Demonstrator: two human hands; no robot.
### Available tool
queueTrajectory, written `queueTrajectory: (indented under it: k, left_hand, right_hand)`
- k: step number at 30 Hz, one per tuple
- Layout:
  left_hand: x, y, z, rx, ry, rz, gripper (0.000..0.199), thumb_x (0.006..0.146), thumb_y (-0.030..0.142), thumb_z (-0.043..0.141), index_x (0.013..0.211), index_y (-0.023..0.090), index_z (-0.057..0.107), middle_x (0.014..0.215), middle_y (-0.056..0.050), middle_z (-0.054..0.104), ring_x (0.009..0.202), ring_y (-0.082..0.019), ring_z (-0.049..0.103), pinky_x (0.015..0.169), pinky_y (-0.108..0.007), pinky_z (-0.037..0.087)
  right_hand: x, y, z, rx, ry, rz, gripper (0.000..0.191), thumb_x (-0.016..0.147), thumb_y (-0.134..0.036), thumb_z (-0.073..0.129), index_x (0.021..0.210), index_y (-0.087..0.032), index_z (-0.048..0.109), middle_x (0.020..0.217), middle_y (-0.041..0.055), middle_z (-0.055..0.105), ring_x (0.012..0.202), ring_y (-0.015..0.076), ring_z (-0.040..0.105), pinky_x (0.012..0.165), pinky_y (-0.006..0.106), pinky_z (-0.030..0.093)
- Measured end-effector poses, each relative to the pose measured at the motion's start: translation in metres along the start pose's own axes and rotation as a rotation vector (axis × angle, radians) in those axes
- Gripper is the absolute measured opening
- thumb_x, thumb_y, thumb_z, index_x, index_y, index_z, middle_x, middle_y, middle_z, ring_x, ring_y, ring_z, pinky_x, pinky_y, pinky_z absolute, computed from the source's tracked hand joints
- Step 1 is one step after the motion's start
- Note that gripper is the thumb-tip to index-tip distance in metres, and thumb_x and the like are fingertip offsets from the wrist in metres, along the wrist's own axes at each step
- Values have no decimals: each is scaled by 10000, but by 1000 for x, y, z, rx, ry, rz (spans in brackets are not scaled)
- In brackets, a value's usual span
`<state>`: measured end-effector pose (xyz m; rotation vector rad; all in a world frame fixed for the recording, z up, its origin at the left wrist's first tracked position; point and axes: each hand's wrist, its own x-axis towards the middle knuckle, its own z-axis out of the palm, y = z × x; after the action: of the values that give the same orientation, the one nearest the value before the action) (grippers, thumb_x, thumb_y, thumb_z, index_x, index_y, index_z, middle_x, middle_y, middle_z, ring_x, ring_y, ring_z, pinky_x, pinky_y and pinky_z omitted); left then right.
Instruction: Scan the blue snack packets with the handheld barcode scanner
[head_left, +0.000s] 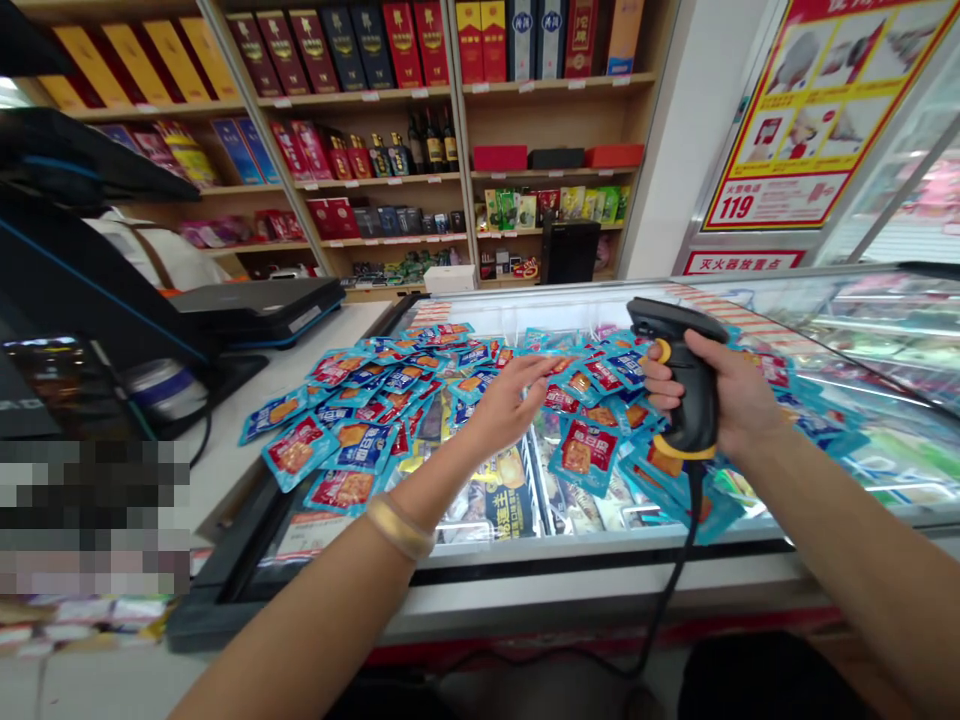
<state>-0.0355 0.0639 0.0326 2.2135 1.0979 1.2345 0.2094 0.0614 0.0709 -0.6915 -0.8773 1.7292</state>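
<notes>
My right hand (739,395) is wrapped round the grip of a black and yellow handheld barcode scanner (694,395), whose head points to the left; its cable hangs down in front of the freezer. My left hand (514,400), with a gold bangle (400,527) on the wrist, reaches over a spread of small blue and red snack packets (585,450). Its fingers are stretched out, with the tips at a packet in the middle; whether they touch it I cannot tell. More packets (364,445) lie heaped to the left, and some lie under the scanner.
The packets lie on the glass top of a chest freezer (480,590) holding packaged goods. A counter (255,395) with a weighing scale (262,305) stands at the left. Shelves (360,95) of boxes and bottles line the back. Part of a person (142,250) in white shows behind the checkout machine.
</notes>
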Motion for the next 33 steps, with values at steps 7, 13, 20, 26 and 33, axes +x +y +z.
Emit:
queueTrajectory:
  k: [7, 13, 20, 26, 33]
  left_hand:
    - [1, 21, 39, 424, -330, 369, 376, 926, 255, 442, 1270, 224, 590, 1349, -125, 521, 1263, -261, 442, 1068, -456, 370]
    - [-1, 18, 44, 547, -436, 328, 388, 938, 283, 443, 1313, 272, 546, 1410, -66, 505, 1311, -262, 418, 1090, -492, 331]
    - [3, 1, 8, 518, -264, 195, 488, 865, 333, 566, 1346, 282, 497, 1406, -78, 492, 1316, -246, 420, 1097, -469, 340]
    - [0, -34, -40, 635, -58, -211, 608, 813, 394, 602, 1373, 203, 462, 1314, -137, 552, 1236, -293, 492, 1047, -440, 381]
    - [-11, -53, -41, 724, -44, -445, 634, 770, 490, 617, 1305, 169, 504, 1150, -174, 629, 1119, -331, 560, 942, -407, 426]
  right_hand:
    - [-24, -1, -46, -10, 138, 34, 169, 813, -352, 585, 804, -184, 573, 653, 4, 446, 477, 93, 380, 391, 205, 417]
    - [-27, 3, -50, 11, 172, 29, 163, 818, -342, 579, 811, -180, 571, 648, 5, 454, 480, 91, 395, 398, 197, 429]
    - [-26, -5, -32, 23, 152, 42, 157, 842, -345, 544, 830, -189, 562, 637, 0, 464, 470, 90, 387, 386, 188, 419]
    - [-2, 3, 16, 22, -1, 85, 169, 844, -349, 555, 814, -183, 559, 636, -4, 496, 471, 87, 410, 406, 187, 428]
    - [39, 40, 64, 5, -156, 201, 207, 839, -369, 582, 792, -169, 561, 617, -6, 516, 462, 78, 440, 423, 179, 428]
